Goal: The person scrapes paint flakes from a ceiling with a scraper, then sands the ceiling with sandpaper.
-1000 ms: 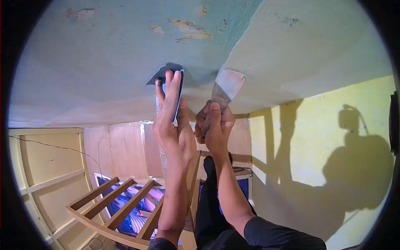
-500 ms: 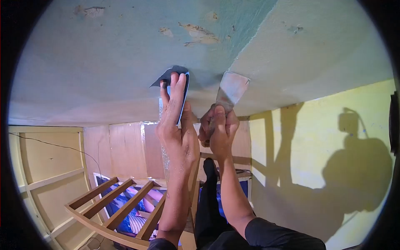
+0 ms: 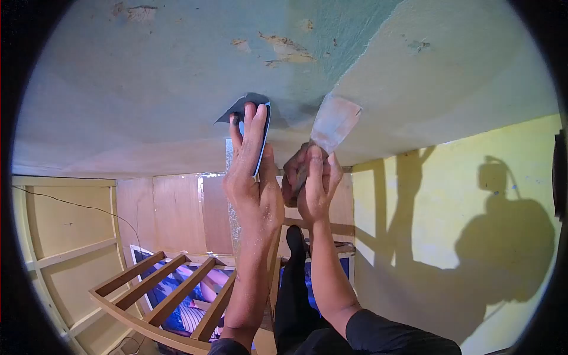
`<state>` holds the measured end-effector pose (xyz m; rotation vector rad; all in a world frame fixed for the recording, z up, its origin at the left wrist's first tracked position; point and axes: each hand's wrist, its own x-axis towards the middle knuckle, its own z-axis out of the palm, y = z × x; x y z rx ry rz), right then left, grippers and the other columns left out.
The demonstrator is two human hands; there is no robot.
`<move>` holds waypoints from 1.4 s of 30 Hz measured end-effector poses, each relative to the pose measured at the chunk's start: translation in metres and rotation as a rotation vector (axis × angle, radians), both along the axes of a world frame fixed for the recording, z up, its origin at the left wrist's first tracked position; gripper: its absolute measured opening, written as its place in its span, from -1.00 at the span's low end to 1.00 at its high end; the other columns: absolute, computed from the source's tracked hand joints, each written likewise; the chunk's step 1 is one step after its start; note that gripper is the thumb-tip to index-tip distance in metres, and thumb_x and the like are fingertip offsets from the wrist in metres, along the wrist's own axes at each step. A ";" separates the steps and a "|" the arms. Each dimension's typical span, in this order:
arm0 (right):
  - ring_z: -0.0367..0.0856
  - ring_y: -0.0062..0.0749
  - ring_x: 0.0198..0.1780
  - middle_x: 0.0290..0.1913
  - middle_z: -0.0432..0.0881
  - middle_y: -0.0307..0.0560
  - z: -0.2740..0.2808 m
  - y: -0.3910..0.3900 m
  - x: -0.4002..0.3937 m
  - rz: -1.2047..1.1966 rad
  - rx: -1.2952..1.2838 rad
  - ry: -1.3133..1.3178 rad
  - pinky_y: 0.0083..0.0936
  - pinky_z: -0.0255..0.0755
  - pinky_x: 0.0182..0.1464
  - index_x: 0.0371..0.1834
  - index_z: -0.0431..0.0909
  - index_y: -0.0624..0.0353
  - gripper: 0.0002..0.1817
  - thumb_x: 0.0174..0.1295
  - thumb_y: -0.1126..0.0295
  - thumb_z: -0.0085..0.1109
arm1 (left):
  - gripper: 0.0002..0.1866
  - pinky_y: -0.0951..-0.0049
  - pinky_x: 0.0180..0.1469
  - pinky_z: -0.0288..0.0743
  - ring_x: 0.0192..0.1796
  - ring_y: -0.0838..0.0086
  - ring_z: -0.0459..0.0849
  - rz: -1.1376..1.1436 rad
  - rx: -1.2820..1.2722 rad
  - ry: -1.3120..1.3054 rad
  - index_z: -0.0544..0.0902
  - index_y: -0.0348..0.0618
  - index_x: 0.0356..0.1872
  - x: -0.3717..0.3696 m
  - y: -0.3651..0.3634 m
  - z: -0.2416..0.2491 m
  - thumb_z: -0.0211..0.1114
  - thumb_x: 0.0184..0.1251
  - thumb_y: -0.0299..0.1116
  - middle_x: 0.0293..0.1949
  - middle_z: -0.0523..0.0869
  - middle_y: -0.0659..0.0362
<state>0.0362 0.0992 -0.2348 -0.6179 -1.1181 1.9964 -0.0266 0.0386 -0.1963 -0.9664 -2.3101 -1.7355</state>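
My left hand (image 3: 251,160) is raised with its fingers on a dark sheet (image 3: 257,99), which looks like sandpaper with a blue edge or backing, against the pale blue-green painted surface (image 3: 177,77). To its right, my right hand (image 3: 315,177) is closed around a flat scraper (image 3: 337,123). The scraper's wide blade lies near a ragged edge in the paint, its handle mostly hidden by my fingers. Above both hands the surface has rough patches (image 3: 287,48) where paint is gone.
A curved wooden slatted frame (image 3: 177,291) stands at lower left, over a colourful printed picture (image 3: 168,296). Yellow panels (image 3: 71,219) are at far left. The yellow wall (image 3: 438,219) on the right carries shadows. A dark-clothed leg (image 3: 293,284) shows below.
The scraper and its blade have moved slightly right and up, with a small change in tilt. My left hand and the dark sheet are nearly where they were. The view has shifted slightly.
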 end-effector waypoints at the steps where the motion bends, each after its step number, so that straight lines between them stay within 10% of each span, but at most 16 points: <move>1: 0.41 -0.58 -0.71 -0.62 0.45 -0.19 0.003 0.002 -0.003 0.000 -0.004 0.017 -0.59 0.32 -0.68 -0.26 0.38 0.17 -0.63 0.65 0.11 -0.05 | -0.56 0.12 0.61 0.05 0.65 0.08 0.17 0.002 -0.003 0.007 0.49 -0.17 0.49 -0.001 0.000 0.001 0.03 0.68 -0.46 0.52 0.46 -0.06; 27: 0.42 -0.55 -0.68 -0.57 0.46 -0.16 0.033 0.006 0.012 -0.011 0.151 0.005 -0.55 0.34 -0.64 -0.17 0.39 0.20 -0.70 0.65 0.19 -0.07 | -0.46 0.09 0.59 0.11 0.65 -0.04 0.17 0.012 0.037 -0.059 0.50 -0.12 0.48 0.011 -0.005 0.022 0.08 0.52 -0.66 0.50 0.49 -0.07; 42: 0.47 -0.43 -0.74 -0.58 0.48 -0.12 0.110 0.007 0.067 0.040 0.168 -0.034 -0.51 0.38 -0.69 -0.24 0.40 0.20 -0.61 0.65 0.10 -0.11 | -0.51 -0.04 0.63 0.14 0.59 0.09 0.34 0.044 0.213 0.449 0.56 -0.23 0.41 0.008 -0.009 0.222 -0.01 0.53 -0.70 0.44 0.57 0.03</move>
